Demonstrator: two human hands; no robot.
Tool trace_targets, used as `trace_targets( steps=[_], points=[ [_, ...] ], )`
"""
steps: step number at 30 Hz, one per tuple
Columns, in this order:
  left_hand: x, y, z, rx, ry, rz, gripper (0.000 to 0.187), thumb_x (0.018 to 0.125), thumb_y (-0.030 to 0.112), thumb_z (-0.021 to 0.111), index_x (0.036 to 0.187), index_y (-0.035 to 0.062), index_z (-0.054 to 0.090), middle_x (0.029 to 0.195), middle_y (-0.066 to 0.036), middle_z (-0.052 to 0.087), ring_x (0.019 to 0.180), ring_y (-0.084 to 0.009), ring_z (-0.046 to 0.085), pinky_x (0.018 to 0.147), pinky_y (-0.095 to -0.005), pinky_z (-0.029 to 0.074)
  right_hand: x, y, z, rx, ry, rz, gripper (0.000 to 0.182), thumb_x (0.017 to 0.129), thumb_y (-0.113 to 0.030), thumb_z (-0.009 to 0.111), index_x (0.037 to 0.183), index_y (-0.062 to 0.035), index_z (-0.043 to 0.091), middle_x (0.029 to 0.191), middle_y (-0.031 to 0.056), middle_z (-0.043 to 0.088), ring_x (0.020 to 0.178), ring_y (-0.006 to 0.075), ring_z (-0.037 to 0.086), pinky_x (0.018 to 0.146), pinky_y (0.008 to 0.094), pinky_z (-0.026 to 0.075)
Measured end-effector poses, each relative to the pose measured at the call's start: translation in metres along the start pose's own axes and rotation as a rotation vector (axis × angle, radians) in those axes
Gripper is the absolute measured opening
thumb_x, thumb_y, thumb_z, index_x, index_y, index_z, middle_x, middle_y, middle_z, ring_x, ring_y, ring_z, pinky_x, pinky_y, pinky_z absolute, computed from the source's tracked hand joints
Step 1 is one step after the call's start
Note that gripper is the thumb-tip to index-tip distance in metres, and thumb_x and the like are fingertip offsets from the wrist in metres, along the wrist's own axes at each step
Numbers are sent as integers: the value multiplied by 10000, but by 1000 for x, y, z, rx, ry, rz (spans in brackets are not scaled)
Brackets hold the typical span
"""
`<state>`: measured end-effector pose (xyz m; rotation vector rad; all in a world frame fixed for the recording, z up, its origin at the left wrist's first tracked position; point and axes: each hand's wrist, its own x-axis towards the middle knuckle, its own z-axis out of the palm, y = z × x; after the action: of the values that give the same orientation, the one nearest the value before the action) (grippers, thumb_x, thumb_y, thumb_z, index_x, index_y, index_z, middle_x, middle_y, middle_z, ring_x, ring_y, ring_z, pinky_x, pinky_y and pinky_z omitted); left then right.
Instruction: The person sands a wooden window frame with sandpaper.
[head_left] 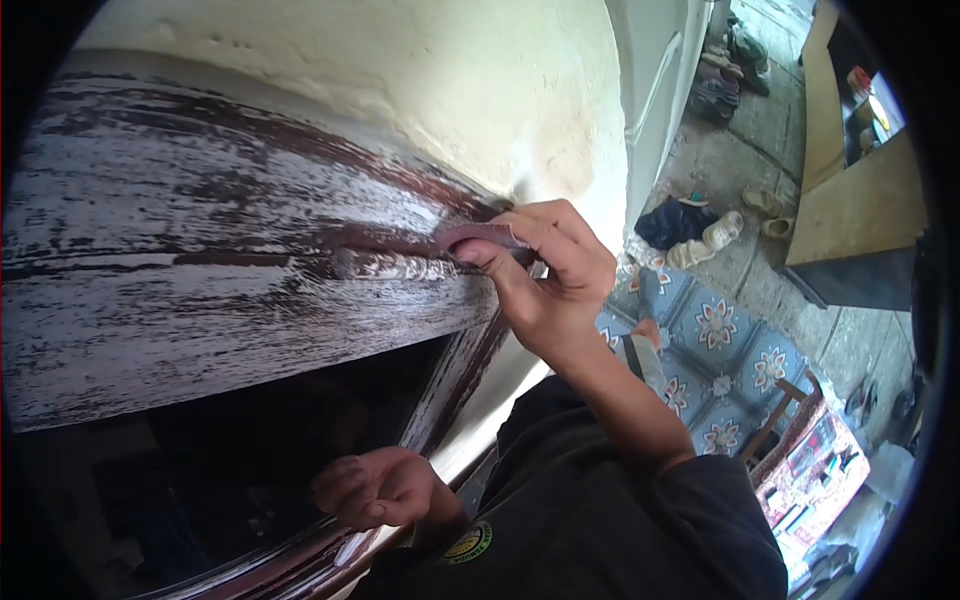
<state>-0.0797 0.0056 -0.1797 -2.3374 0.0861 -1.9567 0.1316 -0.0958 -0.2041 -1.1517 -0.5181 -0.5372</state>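
"What's the person wearing?"

"A dark, near-black shirt (620, 510) of plain, softly creased cloth."

"Any markings on it?"

"One round badge (468, 543) on the chest, toward the shirt's left edge. It has a yellow emblem on a dark middle, and green rings the rim. Lettering curves along there, too small to read surely."

"And the sleeves?"

"The right sleeve (725, 490) is short and loose, its edge ending near the elbow. I can't make out the left cuff."

"So the forearms show?"

"Yes, bare, slim ones, and both hands are bare too."
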Motion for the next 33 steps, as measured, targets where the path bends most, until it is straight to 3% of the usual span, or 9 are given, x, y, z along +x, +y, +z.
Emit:
trace_targets(
  steps=[6, 8, 9, 12, 24, 26, 28, 30, 33],
  points=[
    [2, 31, 28, -443, 130, -271, 275, 979, 301, 399, 805, 106, 482, 830, -55, 492, 794, -196, 519, 683, -276, 457, 35, -25, 19, 78, 6, -44, 226, 697, 55, 797, 905, -13, 736, 798, 68, 651, 645, 104, 625, 519, 249, 476],
    [5, 36, 37, -422, -142, -359, 255, 963, 267, 455, 792, 82, 497, 842, -76, 492, 753, -203, 525, 615, -288, 472, 20, -18, 13, 97, -1, -30, 223, 704, 42, 803, 909, -11, 732, 800, 69, 644, 647, 104, 625, 521, 250, 478],
    [1, 35, 36, -528, -178, -399, 240, 928, 247, 446, 871, 25, 518, 898, -125, 499, 738, -249, 510, 611, -352, 462, 14, -13, 10, 94, 14, 0, 226, 705, 23, 813, 912, -14, 729, 803, 67, 640, 635, 104, 612, 513, 251, 465],
    [1, 36, 42, -501, -151, -548, 244, 929, 220, 444, 938, -5, 538, 943, -147, 533, 757, -265, 567, 650, -344, 496, 20, -13, 20, 143, 67, 70, 247, 695, 10, 832, 914, -8, 720, 811, 65, 628, 615, 114, 593, 497, 253, 442],
    [4, 39, 42, -459, -218, -677, 358, 903, 179, 517, 1167, -62, 536, 1138, -238, 600, 881, -302, 678, 758, -337, 544, 53, -28, 13, 67, -125, -120, 281, 689, 48, 826, 949, 0, 733, 815, 87, 657, 686, 133, 615, 555, 231, 465],
    [3, 40, 39, -473, -221, -688, 362, 904, 178, 517, 1172, -64, 531, 1139, -240, 601, 882, -307, 680, 764, -340, 546, 48, -26, 11, 153, -133, -135, 223, 729, 158, 675, 923, 51, 699, 825, 88, 609, 702, 166, 690, 582, 234, 552],
    [3, 37, 43, -484, -204, -690, 366, 904, 177, 518, 1177, -67, 526, 1141, -242, 603, 883, -312, 682, 770, -344, 548, 30, -11, 2, 66, -208, -125, 235, 714, 155, 687, 925, 53, 699, 822, 94, 606, 706, 172, 697, 582, 227, 552],
    [2, 37, 41, -480, -226, -672, 365, 905, 170, 511, 1182, -67, 520, 1155, -249, 602, 889, -311, 686, 783, -353, 553, 23, -2, 4, 153, -65, -20, 259, 685, 135, 714, 927, 44, 704, 817, 100, 601, 685, 175, 682, 568, 242, 539],
    [-1, 38, 43, -464, -179, -684, 358, 904, 161, 504, 1176, -72, 518, 1161, -252, 601, 888, -309, 690, 791, -351, 557, 53, -20, 13, 112, -102, -136, 273, 678, 99, 745, 935, 12, 718, 819, 94, 606, 619, 168, 619, 514, 272, 480]
  ],
)
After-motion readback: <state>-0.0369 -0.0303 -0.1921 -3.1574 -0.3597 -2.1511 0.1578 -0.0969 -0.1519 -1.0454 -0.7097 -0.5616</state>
